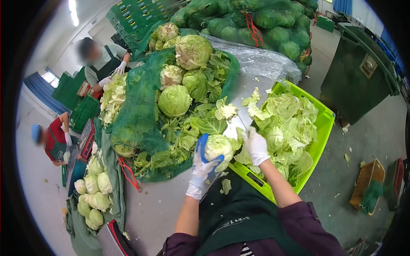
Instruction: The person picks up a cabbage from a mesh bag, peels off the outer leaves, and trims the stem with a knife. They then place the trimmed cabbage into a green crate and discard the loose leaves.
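My left hand [203, 164], in a white glove with blue-coated fingers, grips a trimmed pale cabbage [218, 147] from its left side. To the right of the cabbage, my right hand [256, 147] wears a white glove, its fingers drawn together. A thin pale sliver shows past its fingertips, but I cannot make out what it is. Cabbage leaves [284, 123] fill the lime-green crate [314, 168] beside and under my right hand. Beyond my left hand, whole cabbages [174, 101] and loose leaves lie in an opened green net sack [143, 100] on the table.
Trimmed cabbages [99, 200] sit at the left on green cloth. Two people in aprons work at the left. Full net sacks [273, 21] are piled at the back. A dark wheeled bin [356, 72] stands right, and a brown basket [367, 186] rests on the floor.
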A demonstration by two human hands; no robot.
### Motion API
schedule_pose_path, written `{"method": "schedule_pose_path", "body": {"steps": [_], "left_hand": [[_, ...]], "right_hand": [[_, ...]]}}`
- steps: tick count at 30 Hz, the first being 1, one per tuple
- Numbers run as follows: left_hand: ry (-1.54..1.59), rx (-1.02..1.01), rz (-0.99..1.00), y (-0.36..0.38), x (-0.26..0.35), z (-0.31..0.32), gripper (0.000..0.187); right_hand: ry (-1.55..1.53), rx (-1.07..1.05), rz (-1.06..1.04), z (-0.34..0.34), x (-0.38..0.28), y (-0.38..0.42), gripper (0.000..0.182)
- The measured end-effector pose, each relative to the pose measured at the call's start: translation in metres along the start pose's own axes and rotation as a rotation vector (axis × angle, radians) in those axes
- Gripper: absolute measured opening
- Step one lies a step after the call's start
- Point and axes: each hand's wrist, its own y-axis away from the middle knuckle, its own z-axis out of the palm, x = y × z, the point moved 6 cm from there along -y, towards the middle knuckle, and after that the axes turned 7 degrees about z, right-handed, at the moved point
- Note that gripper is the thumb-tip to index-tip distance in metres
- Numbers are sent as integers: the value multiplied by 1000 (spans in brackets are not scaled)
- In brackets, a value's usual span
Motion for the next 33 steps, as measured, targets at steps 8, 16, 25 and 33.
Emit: {"method": "schedule_pose_path", "body": {"steps": [8, 16, 25, 33], "left_hand": [[290, 78, -123, -1, 2, -6, 91], [-105, -8, 52, 19, -2, -12, 91], [-234, 128, 54, 21, 4, -6, 88], [453, 229, -79, -6, 6, -1, 92]], "right_hand": [[171, 207, -626, 13, -42, 58, 35], [-75, -35, -34, 0, 16, 15, 40], [-383, -252, -47, 25, -48, 36, 52], [100, 54, 35, 14, 20, -6, 33]]}}
